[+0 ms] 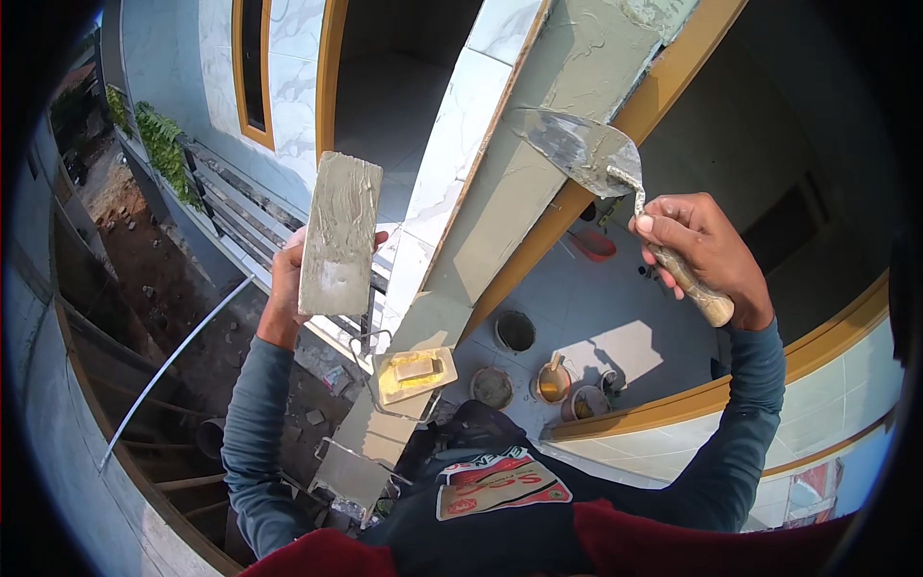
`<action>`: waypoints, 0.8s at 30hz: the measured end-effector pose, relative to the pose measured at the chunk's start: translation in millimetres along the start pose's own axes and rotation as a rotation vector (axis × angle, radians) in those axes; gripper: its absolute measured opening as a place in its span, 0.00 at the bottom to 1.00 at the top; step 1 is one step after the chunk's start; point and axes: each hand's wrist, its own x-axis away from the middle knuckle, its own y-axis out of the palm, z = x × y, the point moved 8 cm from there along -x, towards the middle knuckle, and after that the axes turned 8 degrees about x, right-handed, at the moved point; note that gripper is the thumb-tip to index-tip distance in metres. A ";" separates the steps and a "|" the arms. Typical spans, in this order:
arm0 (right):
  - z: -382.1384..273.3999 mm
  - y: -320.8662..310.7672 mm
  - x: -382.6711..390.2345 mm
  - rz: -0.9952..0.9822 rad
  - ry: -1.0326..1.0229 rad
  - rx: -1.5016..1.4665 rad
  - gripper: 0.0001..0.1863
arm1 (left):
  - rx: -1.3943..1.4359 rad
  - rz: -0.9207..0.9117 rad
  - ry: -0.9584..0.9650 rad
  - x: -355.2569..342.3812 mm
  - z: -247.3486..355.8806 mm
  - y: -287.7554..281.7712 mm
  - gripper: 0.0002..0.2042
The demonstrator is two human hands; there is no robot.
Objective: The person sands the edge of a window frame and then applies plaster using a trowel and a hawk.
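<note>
Right hand (707,245) closes round the wooden handle (713,306) of a pointed trowel (586,154), thumb laid forward near the bent neck, butt of the handle projecting past the palm. The trowel sits to the upper right of centre, its blade over the grey mortar strip (500,216) between the white marbled tiles (450,159) and the ochre frame (665,91); whether the blade bears on the mortar cannot be told from this angle. Left hand (286,279) grips a rectangular board (338,236) coated in ridged grey mortar, well apart from the trowel; fingertips show at its right edge, the rest of the grip is hidden behind. Handling estimate, trowel: light, stiff thin blade, a little front-heavy when loaded; not fragile, though smears on the handle may make it slick. Best hold is the wood just behind the neck, thumb forward, fingers clear of the blade's edge. Handling estimate, board: rigid, moderately heavy with its coating, the wet face soft and easily marked; support it from the back or by the side edges, keeping it near level so the mortar does not slump. Nearby: a yellow float (428,384) rests on the ledge below the board, probably light with a spongy face, best lifted by its raised block. Mortar bucket (514,332) stands on the floor beyond the frame.
</note>
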 end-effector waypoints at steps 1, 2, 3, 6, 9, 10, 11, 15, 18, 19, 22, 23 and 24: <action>-12.2 -11.2 2.0 0.037 -0.028 -0.015 0.16 | 0.012 -0.006 -0.008 3.6 3.4 1.1 0.34; -20.9 -23.5 6.2 0.081 -0.041 -0.029 0.15 | 0.009 -0.016 -0.011 2.8 1.7 3.5 0.34; -30.3 -35.1 10.2 0.146 -0.069 -0.021 0.15 | 0.036 -0.014 -0.009 2.8 0.8 5.1 0.34; -44.1 -59.8 17.7 0.331 -0.213 -0.045 0.16 | 0.081 0.031 -0.009 7.8 -1.1 4.4 0.34; -32.3 -51.3 19.9 0.335 -0.249 -0.206 0.16 | 0.044 -0.004 0.014 12.5 3.0 0.3 0.34; -27.4 -43.7 20.1 0.306 -0.254 -0.300 0.16 | 0.032 -0.001 0.017 15.0 5.5 0.0 0.35; -21.1 -36.0 19.4 0.309 -0.256 -0.361 0.16 | 0.022 -0.002 0.011 15.5 5.3 0.3 0.35; -13.2 -25.4 9.8 0.245 -0.268 -0.464 0.16 | 0.004 0.007 0.014 21.2 9.1 0.2 0.34; -14.2 -19.0 -3.8 0.212 -0.308 -0.549 0.17 | -0.010 0.005 0.016 27.9 14.3 -4.6 0.34; -14.8 -15.7 -7.1 0.207 -0.322 -0.573 0.17 | 0.004 0.001 0.016 29.4 14.8 -3.6 0.34; -7.8 -2.6 -21.6 0.176 -0.340 -0.628 0.18 | 0.018 0.011 0.029 28.0 12.0 -2.7 0.34; -4.5 3.8 -25.4 0.169 -0.337 -0.644 0.18 | 0.016 0.009 0.028 25.5 10.2 -0.2 0.34; -1.0 9.8 -28.5 0.162 -0.333 -0.660 0.18 | 0.037 0.021 0.038 21.0 8.5 3.3 0.34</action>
